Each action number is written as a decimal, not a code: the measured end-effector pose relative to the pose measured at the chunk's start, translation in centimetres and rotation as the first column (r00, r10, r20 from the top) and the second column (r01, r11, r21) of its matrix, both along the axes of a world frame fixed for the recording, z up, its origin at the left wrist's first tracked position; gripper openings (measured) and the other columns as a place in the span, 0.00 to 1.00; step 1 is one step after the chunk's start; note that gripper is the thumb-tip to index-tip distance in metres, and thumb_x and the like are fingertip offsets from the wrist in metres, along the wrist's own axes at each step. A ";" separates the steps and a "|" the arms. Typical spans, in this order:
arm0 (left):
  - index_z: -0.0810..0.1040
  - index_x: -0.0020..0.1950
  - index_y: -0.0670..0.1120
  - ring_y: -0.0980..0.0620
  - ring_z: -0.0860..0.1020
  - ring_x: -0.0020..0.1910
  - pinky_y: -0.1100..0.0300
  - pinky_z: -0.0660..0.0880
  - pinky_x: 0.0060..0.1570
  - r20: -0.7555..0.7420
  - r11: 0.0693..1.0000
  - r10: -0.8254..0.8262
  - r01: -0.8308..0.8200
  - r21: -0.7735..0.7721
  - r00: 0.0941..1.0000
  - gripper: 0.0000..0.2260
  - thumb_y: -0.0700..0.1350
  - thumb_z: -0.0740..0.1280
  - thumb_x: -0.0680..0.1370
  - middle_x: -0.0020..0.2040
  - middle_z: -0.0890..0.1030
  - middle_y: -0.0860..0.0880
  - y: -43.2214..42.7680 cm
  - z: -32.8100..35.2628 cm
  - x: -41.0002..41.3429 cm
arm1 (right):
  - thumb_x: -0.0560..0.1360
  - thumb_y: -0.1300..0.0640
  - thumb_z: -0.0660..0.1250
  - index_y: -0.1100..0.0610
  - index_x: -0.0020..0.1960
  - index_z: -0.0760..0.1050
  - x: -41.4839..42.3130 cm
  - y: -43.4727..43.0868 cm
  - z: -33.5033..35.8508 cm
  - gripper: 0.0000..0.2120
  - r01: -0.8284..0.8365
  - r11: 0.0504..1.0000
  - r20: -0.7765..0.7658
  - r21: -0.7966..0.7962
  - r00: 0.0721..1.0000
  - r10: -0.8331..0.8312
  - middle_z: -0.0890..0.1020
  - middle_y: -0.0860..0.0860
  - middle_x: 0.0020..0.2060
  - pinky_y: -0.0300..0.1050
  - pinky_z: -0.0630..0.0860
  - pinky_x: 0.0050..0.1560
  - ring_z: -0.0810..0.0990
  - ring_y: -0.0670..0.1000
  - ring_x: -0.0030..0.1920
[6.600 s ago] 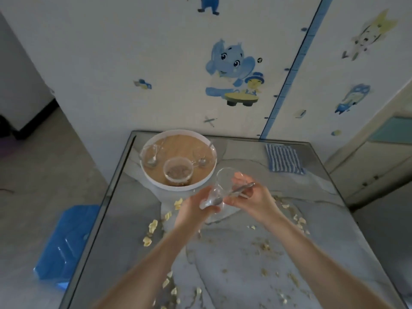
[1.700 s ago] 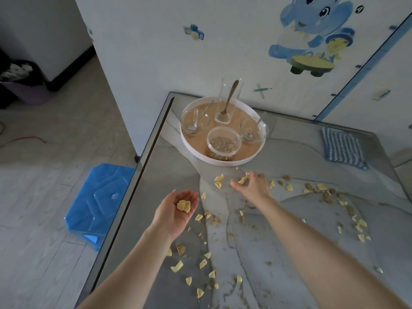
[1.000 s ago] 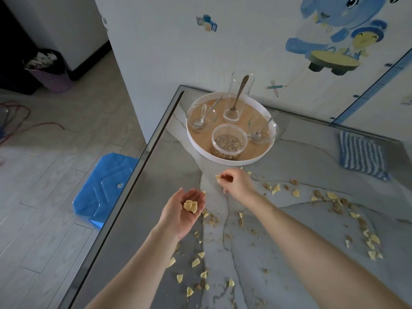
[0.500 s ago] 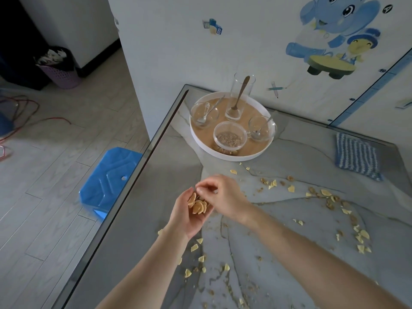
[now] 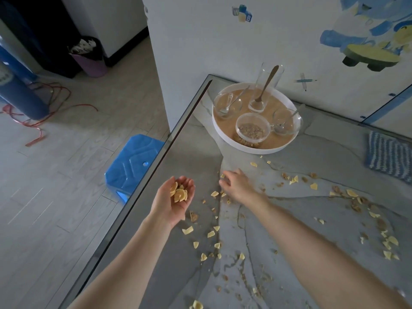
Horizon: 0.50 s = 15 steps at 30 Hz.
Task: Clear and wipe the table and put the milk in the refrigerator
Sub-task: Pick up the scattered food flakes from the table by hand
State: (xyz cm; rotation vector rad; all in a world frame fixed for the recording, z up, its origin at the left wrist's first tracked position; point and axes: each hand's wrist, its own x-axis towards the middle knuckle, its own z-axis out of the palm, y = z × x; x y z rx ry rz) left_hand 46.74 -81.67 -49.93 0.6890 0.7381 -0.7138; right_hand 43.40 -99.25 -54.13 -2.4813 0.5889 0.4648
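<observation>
Marbled grey table (image 5: 323, 157) beside a sticker-covered wall, strewn with yellow chips (image 5: 210, 234). Left hand (image 5: 175, 201), palm up and cupped near the table's left edge, carries a heap of chips. Right hand (image 5: 237, 186) reaches down among the crumbs, fingers bent, grip unclear. Round tray (image 5: 256, 150) of glassware stands far; striped cloth (image 5: 388, 157) lies far right.

Glossy, marble-veined table (image 5: 191, 152) carries a smooth white tray (image 5: 252, 149) with matt wood-look base, a clear tall glass (image 5: 262, 79) and a metal spoon (image 5: 268, 82). At right, ribbed knitted cloth (image 5: 388, 157); at left, shiny blue plastic stool (image 5: 131, 166) on wood-grain flooring (image 5: 66, 175).
</observation>
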 end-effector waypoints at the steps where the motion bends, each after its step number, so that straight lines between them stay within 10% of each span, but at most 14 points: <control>1: 0.74 0.42 0.39 0.50 0.78 0.39 0.60 0.80 0.36 0.008 1.000 0.011 -0.011 -0.002 1.000 0.12 0.44 0.57 0.80 0.37 0.78 0.44 0.3 0.1 0.1 | 0.78 0.54 0.56 0.60 0.65 0.70 0.1 0.7 -0.1 0.17 -0.017 1.000 0.001 0.001 1.000 0.017 0.73 0.61 0.61 0.48 0.61 0.67 0.66 0.59 0.66; 15: 0.73 0.39 0.40 0.51 0.81 0.30 0.62 0.80 0.35 0.102 0.996 0.075 -0.070 -0.055 0.992 0.14 0.43 0.55 0.81 0.31 0.80 0.45 3.5 0.9 0.4 | 0.73 0.45 0.65 0.53 0.62 0.74 -3.2 9.5 0.6 0.20 -0.502 0.858 0.033 0.109 0.864 0.502 0.71 0.53 0.59 0.47 0.68 0.60 0.69 0.52 0.62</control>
